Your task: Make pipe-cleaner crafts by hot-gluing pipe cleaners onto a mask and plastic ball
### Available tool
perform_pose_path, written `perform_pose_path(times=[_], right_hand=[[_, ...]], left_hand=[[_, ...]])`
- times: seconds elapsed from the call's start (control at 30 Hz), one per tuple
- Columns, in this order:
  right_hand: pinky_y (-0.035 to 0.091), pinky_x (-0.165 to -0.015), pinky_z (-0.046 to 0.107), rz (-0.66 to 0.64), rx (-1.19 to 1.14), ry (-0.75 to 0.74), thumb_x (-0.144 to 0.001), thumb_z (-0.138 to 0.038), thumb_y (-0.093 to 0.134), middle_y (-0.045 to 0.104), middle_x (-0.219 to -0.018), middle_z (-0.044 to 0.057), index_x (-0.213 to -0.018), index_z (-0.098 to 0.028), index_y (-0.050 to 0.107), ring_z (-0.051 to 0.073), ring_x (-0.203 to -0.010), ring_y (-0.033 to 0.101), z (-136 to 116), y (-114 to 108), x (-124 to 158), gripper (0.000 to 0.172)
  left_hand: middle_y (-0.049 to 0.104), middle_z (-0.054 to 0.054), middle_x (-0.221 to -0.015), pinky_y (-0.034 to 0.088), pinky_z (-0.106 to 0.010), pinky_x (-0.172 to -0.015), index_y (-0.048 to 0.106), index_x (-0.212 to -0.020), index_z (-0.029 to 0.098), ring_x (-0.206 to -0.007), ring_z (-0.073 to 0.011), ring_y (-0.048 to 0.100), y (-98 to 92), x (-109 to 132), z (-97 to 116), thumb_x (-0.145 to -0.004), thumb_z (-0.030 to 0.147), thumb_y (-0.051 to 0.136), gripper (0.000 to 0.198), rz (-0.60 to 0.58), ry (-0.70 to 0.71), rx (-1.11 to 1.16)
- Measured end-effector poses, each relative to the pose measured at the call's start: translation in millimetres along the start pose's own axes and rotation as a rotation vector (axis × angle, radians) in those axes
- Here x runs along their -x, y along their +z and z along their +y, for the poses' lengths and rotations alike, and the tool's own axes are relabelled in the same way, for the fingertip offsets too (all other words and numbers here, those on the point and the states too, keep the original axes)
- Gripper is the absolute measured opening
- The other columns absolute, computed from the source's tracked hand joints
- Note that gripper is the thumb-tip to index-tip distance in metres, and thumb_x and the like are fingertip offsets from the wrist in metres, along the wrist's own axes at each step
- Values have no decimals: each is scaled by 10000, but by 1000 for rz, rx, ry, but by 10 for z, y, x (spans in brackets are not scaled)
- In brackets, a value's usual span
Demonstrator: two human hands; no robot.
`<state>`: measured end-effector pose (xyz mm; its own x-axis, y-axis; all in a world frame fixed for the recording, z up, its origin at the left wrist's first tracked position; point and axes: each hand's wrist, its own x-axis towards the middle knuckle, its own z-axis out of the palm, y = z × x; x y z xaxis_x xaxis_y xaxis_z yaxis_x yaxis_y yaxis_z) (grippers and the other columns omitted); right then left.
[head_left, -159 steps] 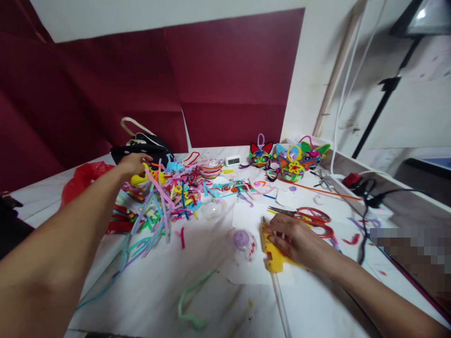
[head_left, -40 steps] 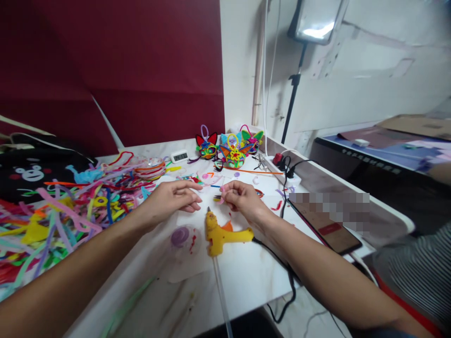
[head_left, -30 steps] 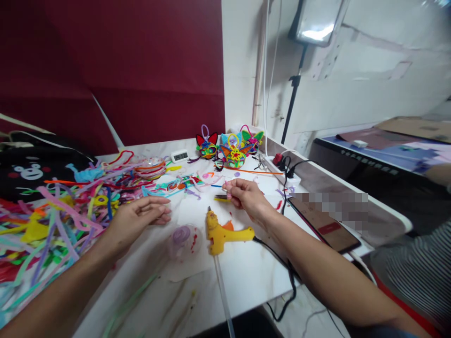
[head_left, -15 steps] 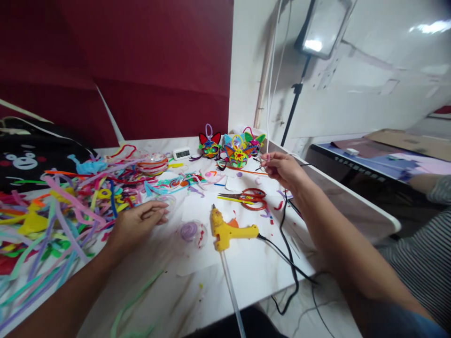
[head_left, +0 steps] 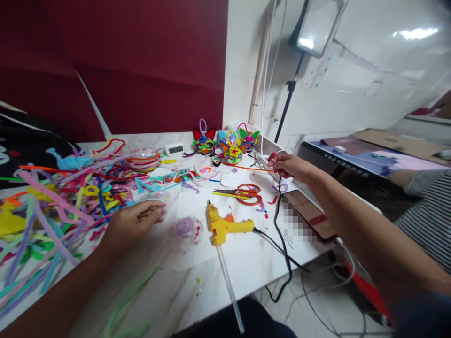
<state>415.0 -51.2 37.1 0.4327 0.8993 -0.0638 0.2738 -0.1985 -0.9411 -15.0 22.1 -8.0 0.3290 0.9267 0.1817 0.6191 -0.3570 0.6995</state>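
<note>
My left hand [head_left: 132, 224] rests on the table with its fingers loosely curled together, and I see nothing in them. A clear plastic shell [head_left: 160, 196] lies just beyond its fingertips. At the far right side, my right hand [head_left: 289, 166] pinches a small pinkish-red piece [head_left: 271, 158], too small to name. An orange pipe cleaner [head_left: 248, 168] ends close to those fingertips. Between my hands are a yellow glue gun [head_left: 225, 226] with a clear glue stick, orange-handled scissors [head_left: 246, 194], and a clear ball [head_left: 186, 230] with a purple spiral.
Tangled pipe cleaners [head_left: 63, 202] cover the left side. Several pipe-cleaner cat-face ornaments [head_left: 232, 149] stand at the back, by a small white clock [head_left: 174, 149]. A phone [head_left: 310, 213] lies under my right forearm. A black cable [head_left: 282, 234] crosses the right edge. Another person's striped sleeve [head_left: 430, 213] shows right.
My right hand has shifted slightly right and now shows a pinkish-red piece at its fingertips. The view has turned a little right, baring the phone. My left hand stays resting.
</note>
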Motion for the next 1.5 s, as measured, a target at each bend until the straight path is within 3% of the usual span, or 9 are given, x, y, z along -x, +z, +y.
perform_pose_path(times=[0.27,0.37,0.53,0.63,0.87,1.03,1.17,1.33,1.5], right_hand=[[219,-357,203,-207,231,-70,-679,-375,770,603,-543,22,-792,-143,691,57,-362,374,115,-117,249,270],[261,-387,214,-293,401,-102,-705,-392,727,591,-512,8,-707,-160,685,76,-387,402,213,-95,357,235],[380,-542,219,-395,707,-168,-705,-228,695,623,-557,-9,-718,-187,695,117,-524,527,369,5,458,43],[390,-611,231,-411,846,-198,-710,-161,662,667,-673,21,-757,-187,684,148,-623,575,410,66,469,58],[355,-596,249,-374,923,-236,-772,-208,588,634,-686,55,-713,-179,612,156,-617,535,442,122,452,71],[371,-591,244,-272,755,-256,-823,-342,545,580,-694,16,-792,-179,570,139,-632,501,363,-10,425,168],[360,-502,228,-229,573,-199,-864,-494,502,535,-619,-14,-792,-178,543,104,-526,462,280,-67,317,327],[409,-472,201,-146,473,-101,-930,-415,517,624,-705,25,-869,-141,553,80,-519,518,263,124,-5,283],[553,-673,306,-73,630,27,-945,-346,542,646,-984,44,-1098,-142,594,136,-774,637,303,402,-370,261]], left_hand=[[771,16,-804,551,-235,-781,669,-983,212,-828,-210,734,-29,-2,-1,-777,390,585,284,-39,41,-79],[774,0,-872,545,-234,-804,658,-1013,213,-858,-207,732,-16,-2,-51,-791,394,575,299,-58,64,-105],[773,-18,-813,556,-260,-760,676,-973,199,-787,-208,734,31,-43,-175,-768,458,528,362,-5,164,-137],[770,-27,-810,557,-252,-711,699,-934,179,-743,-200,736,49,-65,-200,-749,481,505,403,27,214,-157],[764,-40,-872,547,-236,-705,707,-960,162,-747,-181,735,53,-71,-207,-767,461,495,415,18,236,-189],[756,-49,-948,543,-250,-721,713,-932,164,-753,-184,733,57,-54,-202,-778,461,497,398,21,255,-192],[758,-39,-951,544,-259,-735,716,-934,176,-771,-190,728,60,-51,-188,-787,447,501,376,19,279,-220],[764,-37,-906,550,-255,-714,718,-890,179,-763,-191,719,74,-72,-202,-803,443,493,357,38,342,-248],[761,-52,-924,550,-239,-716,716,-899,175,-781,-183,713,75,-75,-230,-816,434,502,346,14,373,-254]])
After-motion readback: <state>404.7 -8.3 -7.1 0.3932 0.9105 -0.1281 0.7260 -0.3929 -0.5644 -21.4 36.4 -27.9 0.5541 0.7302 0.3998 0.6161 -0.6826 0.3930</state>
